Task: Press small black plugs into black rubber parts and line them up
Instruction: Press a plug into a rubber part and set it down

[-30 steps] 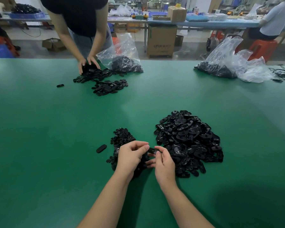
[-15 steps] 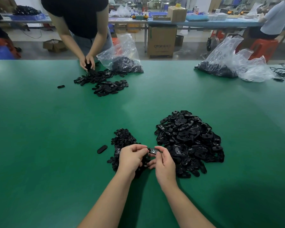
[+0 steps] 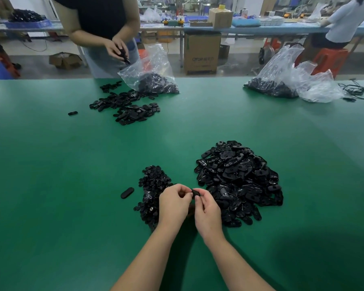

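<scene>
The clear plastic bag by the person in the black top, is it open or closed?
Open. The clear plastic bag gapes at its top, its loose mouth standing up unsealed, with black rubber parts heaped inside.

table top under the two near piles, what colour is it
Plain green table top, clearest in the head view.

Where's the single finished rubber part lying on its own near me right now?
In the head view, the lone rubber part lies flat on the green table, left of the small plug pile and of your left hand.
</scene>
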A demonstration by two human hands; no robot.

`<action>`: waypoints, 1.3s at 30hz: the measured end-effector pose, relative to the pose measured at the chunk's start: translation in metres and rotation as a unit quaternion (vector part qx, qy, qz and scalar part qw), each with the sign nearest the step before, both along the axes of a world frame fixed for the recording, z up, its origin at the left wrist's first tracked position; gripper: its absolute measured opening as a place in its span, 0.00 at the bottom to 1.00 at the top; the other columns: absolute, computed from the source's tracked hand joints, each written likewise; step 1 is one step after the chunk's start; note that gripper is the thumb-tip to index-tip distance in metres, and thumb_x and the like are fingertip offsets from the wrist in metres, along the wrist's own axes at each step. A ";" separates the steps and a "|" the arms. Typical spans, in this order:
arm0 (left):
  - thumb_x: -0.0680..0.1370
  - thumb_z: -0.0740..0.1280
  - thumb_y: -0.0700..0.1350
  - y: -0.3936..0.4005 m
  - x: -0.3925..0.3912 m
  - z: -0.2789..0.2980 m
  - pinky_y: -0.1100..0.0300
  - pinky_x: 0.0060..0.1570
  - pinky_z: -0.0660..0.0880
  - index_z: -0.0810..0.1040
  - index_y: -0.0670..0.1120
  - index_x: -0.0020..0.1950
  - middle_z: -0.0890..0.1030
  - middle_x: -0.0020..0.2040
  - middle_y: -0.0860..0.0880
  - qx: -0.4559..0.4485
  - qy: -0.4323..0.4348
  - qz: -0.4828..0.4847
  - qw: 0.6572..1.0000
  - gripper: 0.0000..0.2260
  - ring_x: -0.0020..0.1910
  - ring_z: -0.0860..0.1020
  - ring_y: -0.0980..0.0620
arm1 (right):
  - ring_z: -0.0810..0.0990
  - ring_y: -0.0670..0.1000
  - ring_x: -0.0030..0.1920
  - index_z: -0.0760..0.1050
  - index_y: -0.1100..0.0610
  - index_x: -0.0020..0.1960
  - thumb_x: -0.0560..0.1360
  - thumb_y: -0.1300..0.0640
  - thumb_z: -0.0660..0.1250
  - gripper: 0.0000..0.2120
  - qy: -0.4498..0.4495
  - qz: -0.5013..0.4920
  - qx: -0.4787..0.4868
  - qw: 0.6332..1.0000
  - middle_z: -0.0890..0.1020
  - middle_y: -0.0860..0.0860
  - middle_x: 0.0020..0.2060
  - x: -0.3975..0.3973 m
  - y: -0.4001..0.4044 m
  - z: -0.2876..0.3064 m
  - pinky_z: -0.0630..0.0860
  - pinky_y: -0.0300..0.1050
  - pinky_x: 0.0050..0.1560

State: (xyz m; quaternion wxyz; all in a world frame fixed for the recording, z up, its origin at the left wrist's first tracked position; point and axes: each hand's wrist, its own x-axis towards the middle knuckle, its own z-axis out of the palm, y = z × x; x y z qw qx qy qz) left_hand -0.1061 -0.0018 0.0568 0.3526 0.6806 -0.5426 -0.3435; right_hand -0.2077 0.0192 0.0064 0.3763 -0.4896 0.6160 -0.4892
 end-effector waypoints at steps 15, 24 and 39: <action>0.73 0.77 0.40 -0.004 0.011 -0.006 0.62 0.30 0.78 0.84 0.47 0.43 0.84 0.33 0.50 0.036 0.087 -0.027 0.995 0.04 0.30 0.82 0.53 | 0.84 0.46 0.48 0.78 0.48 0.52 0.83 0.61 0.63 0.09 -0.055 -0.016 -0.011 0.998 0.85 0.47 0.46 0.001 0.000 0.000 0.80 0.45 0.51; 0.74 0.73 0.41 -0.005 0.011 -0.007 0.51 0.40 0.83 0.84 0.48 0.42 0.85 0.33 0.51 0.039 0.071 -0.053 0.995 0.03 0.33 0.84 0.51 | 0.83 0.44 0.45 0.77 0.49 0.52 0.83 0.60 0.63 0.08 -0.036 -0.016 -0.003 0.999 0.85 0.47 0.44 -0.001 0.001 0.000 0.80 0.42 0.47; 0.73 0.72 0.44 -0.004 0.005 -0.001 0.49 0.44 0.81 0.79 0.49 0.41 0.83 0.38 0.50 0.035 0.007 -0.049 0.998 0.03 0.38 0.82 0.49 | 0.84 0.47 0.49 0.79 0.51 0.53 0.82 0.61 0.63 0.08 -0.042 -0.016 0.003 0.999 0.86 0.48 0.47 0.000 -0.002 -0.005 0.80 0.49 0.54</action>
